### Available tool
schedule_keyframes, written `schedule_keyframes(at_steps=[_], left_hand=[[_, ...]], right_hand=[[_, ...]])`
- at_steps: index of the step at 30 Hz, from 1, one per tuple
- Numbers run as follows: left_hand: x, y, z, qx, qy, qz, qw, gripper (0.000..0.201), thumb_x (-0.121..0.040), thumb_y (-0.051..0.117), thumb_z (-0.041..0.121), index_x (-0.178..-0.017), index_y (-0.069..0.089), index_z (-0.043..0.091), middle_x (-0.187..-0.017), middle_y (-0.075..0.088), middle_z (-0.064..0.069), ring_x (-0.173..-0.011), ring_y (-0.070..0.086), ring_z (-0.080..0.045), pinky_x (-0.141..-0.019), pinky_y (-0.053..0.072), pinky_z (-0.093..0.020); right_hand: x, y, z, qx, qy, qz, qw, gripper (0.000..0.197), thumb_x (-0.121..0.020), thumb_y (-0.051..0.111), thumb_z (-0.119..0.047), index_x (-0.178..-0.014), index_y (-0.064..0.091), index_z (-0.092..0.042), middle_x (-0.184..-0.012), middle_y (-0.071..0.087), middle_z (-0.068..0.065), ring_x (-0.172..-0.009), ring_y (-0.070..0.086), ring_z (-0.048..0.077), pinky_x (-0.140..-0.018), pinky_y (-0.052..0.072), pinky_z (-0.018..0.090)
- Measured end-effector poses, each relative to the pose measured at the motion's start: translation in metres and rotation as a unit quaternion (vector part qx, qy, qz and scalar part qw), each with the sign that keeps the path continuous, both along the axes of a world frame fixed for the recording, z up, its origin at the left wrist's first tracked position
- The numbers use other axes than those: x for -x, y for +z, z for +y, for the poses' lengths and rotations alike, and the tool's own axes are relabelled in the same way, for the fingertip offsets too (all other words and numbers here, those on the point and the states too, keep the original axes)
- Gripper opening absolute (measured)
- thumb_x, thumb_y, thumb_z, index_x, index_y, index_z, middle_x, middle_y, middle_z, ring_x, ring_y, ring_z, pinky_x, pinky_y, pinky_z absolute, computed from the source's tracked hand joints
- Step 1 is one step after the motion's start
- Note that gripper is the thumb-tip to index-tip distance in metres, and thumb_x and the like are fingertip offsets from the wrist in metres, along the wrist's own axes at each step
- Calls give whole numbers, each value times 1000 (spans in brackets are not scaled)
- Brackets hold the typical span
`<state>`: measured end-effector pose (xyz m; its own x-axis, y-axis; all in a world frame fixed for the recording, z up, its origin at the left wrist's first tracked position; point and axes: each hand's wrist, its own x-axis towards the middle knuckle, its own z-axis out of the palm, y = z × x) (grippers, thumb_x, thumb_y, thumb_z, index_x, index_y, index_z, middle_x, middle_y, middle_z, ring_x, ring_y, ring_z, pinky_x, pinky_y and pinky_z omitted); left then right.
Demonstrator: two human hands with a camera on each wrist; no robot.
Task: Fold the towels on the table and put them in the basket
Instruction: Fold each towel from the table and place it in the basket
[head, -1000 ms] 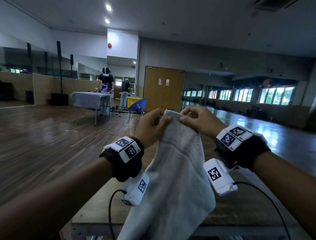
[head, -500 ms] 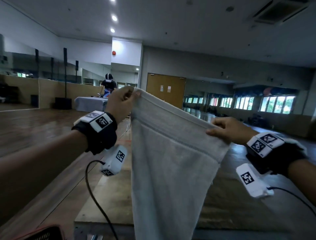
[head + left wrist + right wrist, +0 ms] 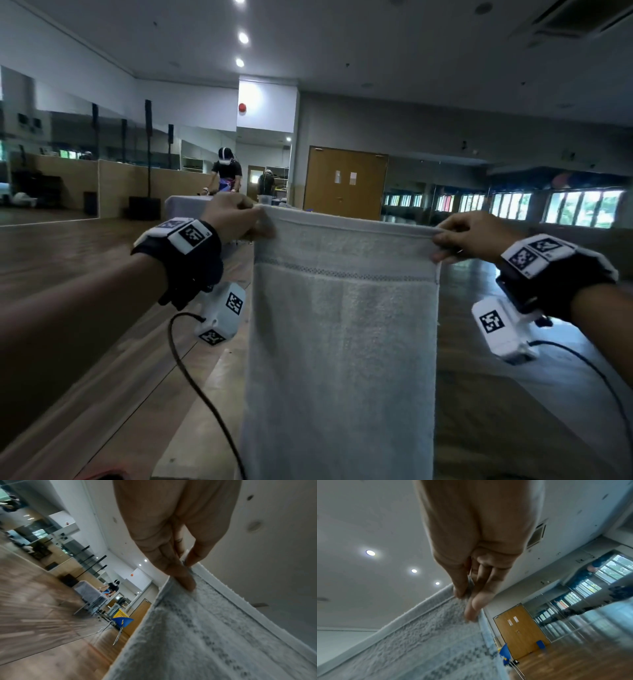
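Note:
A pale grey towel [image 3: 342, 342] hangs flat and upright in front of me, stretched by its top hem, with a woven band just below that hem. My left hand [image 3: 253, 222] pinches the top left corner between thumb and fingers. My right hand [image 3: 442, 243] pinches the top right corner at about the same height. The left wrist view shows the left hand [image 3: 187, 573] clamping the towel [image 3: 197, 635] hem. In the right wrist view the right hand [image 3: 467, 599] nips the towel [image 3: 428, 642] edge. The towel's lower end runs out of frame. No basket is clearly seen.
A wooden table top [image 3: 496, 428] lies below and behind the towel. A red object [image 3: 102, 475] peeks in at the bottom left. Far off, another person [image 3: 226, 171] works at a cloth-covered table [image 3: 185, 204], near a blue chair [image 3: 122, 621] and a yellow crate [image 3: 121, 614]. Cables hang from both wrists.
My hands have moved apart from a bunched grip, spreading the towel out flat and level; my right hand has risen to match the left.

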<state>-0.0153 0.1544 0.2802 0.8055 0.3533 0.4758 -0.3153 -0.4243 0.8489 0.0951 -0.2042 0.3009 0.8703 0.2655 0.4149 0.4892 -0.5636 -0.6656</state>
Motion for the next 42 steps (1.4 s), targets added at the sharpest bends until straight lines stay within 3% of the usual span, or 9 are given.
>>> schedule_keyframes(at_steps=[4, 9, 12, 17, 22, 25, 29, 39, 42], left_hand=[[-45, -15, 11, 49, 1, 1, 999, 9, -84, 64, 7, -89, 59, 2, -84, 61, -10, -59, 62, -10, -44, 51, -13], [-89, -12, 23, 54, 21, -66, 996, 15, -86, 63, 10, -100, 59, 5, -93, 62, -9, -80, 62, -17, -73, 57, -25], [-100, -32, 25, 58, 11, -104, 993, 24, -87, 61, 8, -110, 58, 3, -92, 63, -9, -69, 65, -9, -61, 57, -17], [-103, -128, 39, -160, 82, -61, 982, 16, -86, 64, 14, -98, 68, 4, -89, 67, -10, -75, 61, -13, -69, 51, -19], [-77, -263, 34, -243, -17, 69, 967, 5, -80, 68, 2, -84, 70, 4, -81, 70, -15, -65, 61, 0, -68, 50, -13], [-59, -331, 30, -311, -71, 157, 935, 10, -78, 71, 7, -87, 74, 8, -85, 73, -9, -76, 68, -23, -75, 55, -32], [-46, -385, 24, -389, -126, 269, 872, 17, -82, 66, 14, -97, 74, 17, -100, 73, -1, -94, 66, -18, -84, 46, -21], [-56, -387, 27, -495, -115, 327, 797, 19, -86, 61, 35, -102, 70, 38, -94, 73, 6, -71, 58, -13, -62, 42, -24], [-58, -376, 27, -490, -88, 250, 830, 14, -86, 62, 33, -95, 73, 32, -92, 74, 8, -74, 62, -13, -61, 44, -24]], right_hand=[[-42, -17, 27, 8, -27, -21, 999, 4, -84, 66, -9, -86, 63, -10, -86, 71, 16, -80, 71, 28, -72, 60, 39], [-71, -16, 49, -56, -55, -116, 990, 14, -85, 63, -13, -77, 61, -23, -95, 69, 14, -91, 67, 30, -86, 54, 47], [-80, -36, 58, -92, -59, -146, 983, 4, -86, 62, -16, -88, 65, -17, -96, 69, 14, -91, 66, 29, -84, 55, 48], [-86, -128, 62, -64, -31, -101, 992, 10, -85, 63, -9, -84, 65, -19, -88, 67, 8, -90, 65, 28, -81, 56, 45], [-73, -259, 44, 20, -19, -20, 999, 19, -79, 66, -3, -78, 66, -22, -82, 71, 5, -77, 65, 16, -76, 51, 25], [-59, -335, 27, 85, -5, 22, 996, 19, -76, 67, 2, -78, 67, -17, -84, 68, 3, -79, 65, 18, -73, 48, 21], [-41, -407, 6, 197, 42, 81, 976, 18, -76, 67, 2, -81, 68, -16, -91, 69, 6, -81, 64, 20, -76, 47, 28], [-40, -433, -4, 252, 74, 66, 963, 11, -78, 70, -8, -85, 73, -15, -86, 64, -1, -82, 61, 18, -74, 45, 30], [-46, -420, -6, 246, 42, -3, 968, 11, -77, 71, -9, -87, 74, -12, -81, 60, 0, -73, 58, 18, -67, 43, 28]])
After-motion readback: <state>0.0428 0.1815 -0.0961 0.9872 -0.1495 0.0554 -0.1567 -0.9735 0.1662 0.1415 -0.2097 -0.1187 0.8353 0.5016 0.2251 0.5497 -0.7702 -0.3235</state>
